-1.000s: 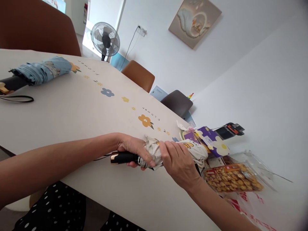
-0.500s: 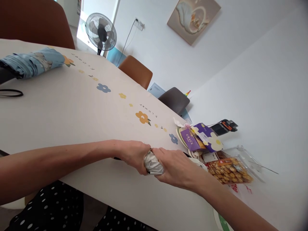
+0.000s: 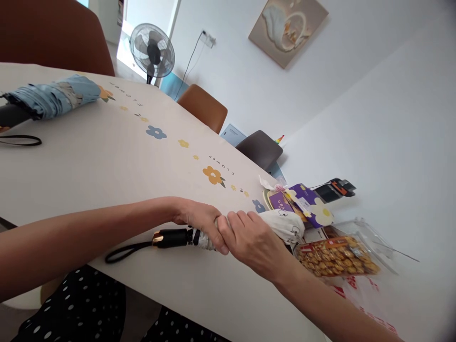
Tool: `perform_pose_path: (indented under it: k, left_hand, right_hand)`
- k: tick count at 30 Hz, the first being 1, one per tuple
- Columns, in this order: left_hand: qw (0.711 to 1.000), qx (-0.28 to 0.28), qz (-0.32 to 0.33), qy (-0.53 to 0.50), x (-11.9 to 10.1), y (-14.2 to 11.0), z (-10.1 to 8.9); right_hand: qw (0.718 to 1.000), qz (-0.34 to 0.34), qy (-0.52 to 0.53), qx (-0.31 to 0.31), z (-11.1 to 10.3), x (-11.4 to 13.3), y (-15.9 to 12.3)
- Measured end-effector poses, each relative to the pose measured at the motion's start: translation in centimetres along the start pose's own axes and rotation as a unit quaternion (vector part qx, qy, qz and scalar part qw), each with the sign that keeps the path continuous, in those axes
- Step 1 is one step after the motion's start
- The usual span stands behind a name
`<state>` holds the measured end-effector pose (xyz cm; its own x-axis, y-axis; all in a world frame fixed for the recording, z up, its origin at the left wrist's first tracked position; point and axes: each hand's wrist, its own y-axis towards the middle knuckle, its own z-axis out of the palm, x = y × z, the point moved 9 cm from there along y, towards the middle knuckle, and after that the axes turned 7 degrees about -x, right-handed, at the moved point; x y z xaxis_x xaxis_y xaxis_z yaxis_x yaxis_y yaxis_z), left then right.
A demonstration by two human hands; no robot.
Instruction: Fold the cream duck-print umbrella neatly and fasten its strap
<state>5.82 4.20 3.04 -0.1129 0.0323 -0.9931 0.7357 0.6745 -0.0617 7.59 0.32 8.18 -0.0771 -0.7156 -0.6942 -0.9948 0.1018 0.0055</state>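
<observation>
A folded white umbrella [image 3: 283, 224] lies crosswise in both my hands, just above the near part of the table. Its black handle [image 3: 173, 238] with a gold-coloured end points left, and a black wrist strap [image 3: 124, 250] loops from it. My left hand [image 3: 203, 221] is wrapped round the canopy close to the handle. My right hand [image 3: 249, 240] grips the canopy right beside it, the fingers of the two hands touching. The middle of the canopy is hidden under my hands. A folded light blue umbrella [image 3: 53, 97] with a black handle rests at the table's left.
The white table [image 3: 107, 180] has printed flowers. At its right end are a purple box [image 3: 308, 204], a pack of nut-like snacks [image 3: 338, 256] and a clear plastic box [image 3: 370, 237]. Chairs [image 3: 203, 107] and a fan [image 3: 153, 52] stand beyond.
The umbrella has turned in my hands, so its handle, strap and white far end now show. My hands have come together, my right hand's fingers now against my left.
</observation>
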Motion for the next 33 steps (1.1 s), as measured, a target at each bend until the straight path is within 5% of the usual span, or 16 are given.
perform_pose_path:
  k: [4,9,14,17,20,28,30,33]
  left_hand:
    - [0.987,0.050,-0.045,-0.144,0.8,0.2,1.3]
    - [0.995,-0.039,0.027,-0.082,-0.6,0.3,0.6]
    - [0.998,-0.042,0.041,-0.038,-0.9,0.1,1.2]
    - [0.998,-0.052,0.029,0.031,-0.4,-0.2,1.3]
    - [0.986,-0.081,0.017,0.148,0.1,-0.4,1.0]
    - [0.857,-0.150,0.120,0.477,-1.6,-0.5,0.9]
    - [0.844,-0.157,0.126,0.497,-1.5,-0.4,0.8]
    - [0.846,-0.168,0.107,0.494,-1.0,-0.2,0.5]
  right_hand:
    - [0.999,0.028,-0.003,-0.029,-0.7,0.1,-0.1]
    - [0.998,0.052,0.045,0.006,-0.1,-0.4,-1.0]
    - [0.975,0.098,0.158,0.122,1.6,-1.1,-1.8]
    - [0.929,0.136,0.254,0.233,2.5,-1.3,-2.1]
    - [0.854,0.192,0.347,0.336,3.1,-1.7,-2.8]
    - [0.537,0.306,0.643,0.452,5.7,0.6,-5.7]
    - [0.529,0.318,0.665,0.420,6.3,0.7,-5.6]
    - [0.602,0.318,0.638,0.360,6.8,0.3,-5.1]
